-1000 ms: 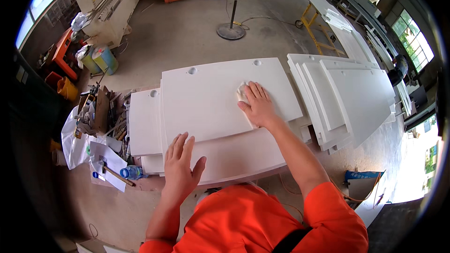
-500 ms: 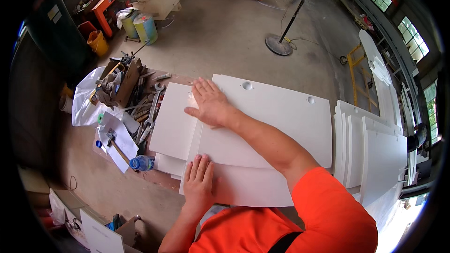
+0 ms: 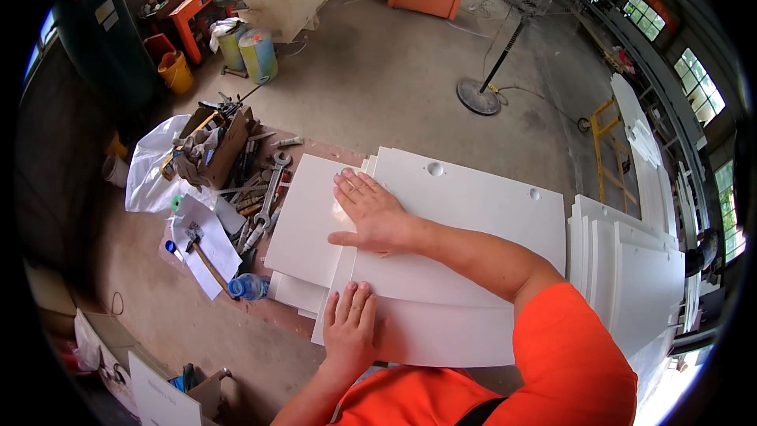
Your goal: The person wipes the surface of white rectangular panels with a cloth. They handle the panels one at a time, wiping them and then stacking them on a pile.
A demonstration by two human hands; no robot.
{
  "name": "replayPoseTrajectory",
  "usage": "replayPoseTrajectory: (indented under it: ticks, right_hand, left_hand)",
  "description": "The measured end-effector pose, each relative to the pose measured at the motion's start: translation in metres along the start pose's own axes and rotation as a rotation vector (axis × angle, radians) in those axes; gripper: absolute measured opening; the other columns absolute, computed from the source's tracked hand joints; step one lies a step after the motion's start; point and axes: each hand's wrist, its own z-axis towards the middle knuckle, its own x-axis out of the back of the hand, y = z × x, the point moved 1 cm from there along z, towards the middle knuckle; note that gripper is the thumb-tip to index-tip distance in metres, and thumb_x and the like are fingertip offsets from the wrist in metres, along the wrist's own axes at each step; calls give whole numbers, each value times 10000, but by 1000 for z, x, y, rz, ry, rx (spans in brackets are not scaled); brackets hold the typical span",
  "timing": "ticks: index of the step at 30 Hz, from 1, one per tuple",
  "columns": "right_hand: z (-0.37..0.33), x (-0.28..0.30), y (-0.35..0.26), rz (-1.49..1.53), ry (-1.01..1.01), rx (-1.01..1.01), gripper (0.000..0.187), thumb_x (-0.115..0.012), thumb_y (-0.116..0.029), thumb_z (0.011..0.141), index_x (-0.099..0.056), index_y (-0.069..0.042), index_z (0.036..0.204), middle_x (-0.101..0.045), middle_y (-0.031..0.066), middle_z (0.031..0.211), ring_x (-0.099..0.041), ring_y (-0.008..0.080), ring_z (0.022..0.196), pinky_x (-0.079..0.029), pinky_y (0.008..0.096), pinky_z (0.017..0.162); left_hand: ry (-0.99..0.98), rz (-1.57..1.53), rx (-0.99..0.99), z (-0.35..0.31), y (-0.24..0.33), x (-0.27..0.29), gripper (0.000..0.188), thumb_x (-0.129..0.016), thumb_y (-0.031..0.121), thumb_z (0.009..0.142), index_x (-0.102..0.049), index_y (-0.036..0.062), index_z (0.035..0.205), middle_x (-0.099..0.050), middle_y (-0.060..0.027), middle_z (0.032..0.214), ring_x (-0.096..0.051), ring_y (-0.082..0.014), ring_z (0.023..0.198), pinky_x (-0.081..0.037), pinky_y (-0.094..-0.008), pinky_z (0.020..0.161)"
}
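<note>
A large white panel (image 3: 489,229) with two round holes near its far edge lies in front of me. My right hand (image 3: 369,214) rests flat near its left end, fingers spread, the forearm crossing over the panel. Nearer to me, my left hand (image 3: 350,327) lies with its fingers stretched out on the strip at the panel's near left corner. A smaller white board (image 3: 307,213) lies against the left side, its edge beside my right fingertips. Another white piece (image 3: 298,293) shows partly beneath that board. Neither hand grips anything.
Left of the boards lie a wrench (image 3: 273,188), a hammer (image 3: 206,260), a plastic bottle (image 3: 249,287) and a tool box (image 3: 225,146). White panels (image 3: 643,280) stand stacked at the right. A fan (image 3: 479,98) stands on the floor beyond.
The whole view has shifted, so boards and tools appear slightly lower and further right. Both hands stay on the white boards, with little change in their pose.
</note>
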Motion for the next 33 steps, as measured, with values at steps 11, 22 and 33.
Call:
replayPoseTrajectory:
  ticks: [11,22,33]
  right_hand:
    - [-45,-23,-9,30,136,-53,849,-363,-620,1065,-286,-3,1643,-219,187,1736,-138,321,1625,-71,439,1324]
    - [-305,-98,193,-12,674,-1026,526,-453,-309,1106,-477,-30,1551,-492,174,1570,-438,303,1464,-344,427,1214]
    - [-124,-31,-85,1348,830,-337,412,-624,-234,1087,-631,10,1419,-741,28,1091,-632,69,942,-523,227,819]
  left_hand:
    - [13,26,-44,0,-2,-2,497,-747,310,897,-659,-14,1263,-635,-196,1437,-545,-371,1405,-329,-562,1195]
    - [204,-477,25,-22,-27,24,454,-814,124,836,-664,12,1249,-688,-180,1260,-636,-376,1219,-435,-472,1120]
    - [708,-628,833,-95,-248,-82,628,-906,184,802,-575,43,1316,-654,-84,1228,-627,-245,1115,-492,-372,998]
